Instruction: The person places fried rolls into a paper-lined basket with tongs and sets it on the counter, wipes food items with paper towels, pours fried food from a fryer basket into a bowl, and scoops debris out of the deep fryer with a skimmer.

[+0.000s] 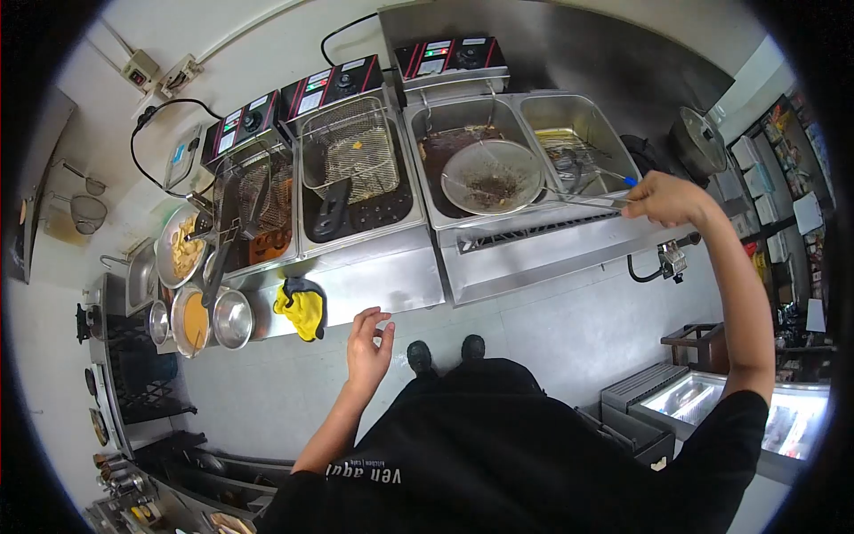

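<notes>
My right hand (667, 200) is closed around the long thin handle of a round mesh strainer (467, 171). The strainer hangs over the left tank of the right-hand deep fryer (433, 147), which holds dark oil. Dark crumbs lie in the mesh. In the tank beside it rests a metal utensil (580, 171), and a blue handle tip (631, 181) shows close to my right fingers. My left hand (366, 349) is in the air in front of the counter, fingers loosely bent and apart, holding nothing. A yellow and black glove or cloth (302, 310) lies on the counter edge to its left.
Two more fryers with wire baskets (360, 156) stand to the left. Past them are a bowl of pale food pieces (184, 249), a bowl of orange batter (194, 319) and a steel bowl (233, 319). A pot (698, 142) stands at far right, above a drain tap (672, 260).
</notes>
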`<act>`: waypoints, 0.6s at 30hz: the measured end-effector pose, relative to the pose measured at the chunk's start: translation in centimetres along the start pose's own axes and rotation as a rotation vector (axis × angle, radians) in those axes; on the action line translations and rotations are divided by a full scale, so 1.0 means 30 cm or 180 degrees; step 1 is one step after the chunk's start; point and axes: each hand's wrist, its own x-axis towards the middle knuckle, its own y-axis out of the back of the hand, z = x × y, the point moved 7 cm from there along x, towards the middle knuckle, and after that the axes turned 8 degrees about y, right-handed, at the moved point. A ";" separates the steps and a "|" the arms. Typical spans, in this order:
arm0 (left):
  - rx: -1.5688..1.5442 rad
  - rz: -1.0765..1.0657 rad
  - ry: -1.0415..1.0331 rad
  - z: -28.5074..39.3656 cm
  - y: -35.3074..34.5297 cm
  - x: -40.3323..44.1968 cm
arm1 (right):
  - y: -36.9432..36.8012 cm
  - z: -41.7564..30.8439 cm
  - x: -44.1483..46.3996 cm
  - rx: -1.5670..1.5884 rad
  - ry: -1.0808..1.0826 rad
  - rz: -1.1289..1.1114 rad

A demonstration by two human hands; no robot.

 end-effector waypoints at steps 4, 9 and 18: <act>-0.0084 0.0181 0.0191 -0.115 0.057 -0.021 | 0.005 -0.099 0.149 -0.0152 -0.0484 -0.0570; -0.0137 0.0224 0.0477 -0.180 0.104 -0.056 | -0.115 -0.064 0.361 0.0379 -0.0060 -0.0018; -0.0067 0.0185 0.0233 -0.107 0.043 -0.063 | -0.143 0.081 0.243 -0.0569 0.1003 0.1414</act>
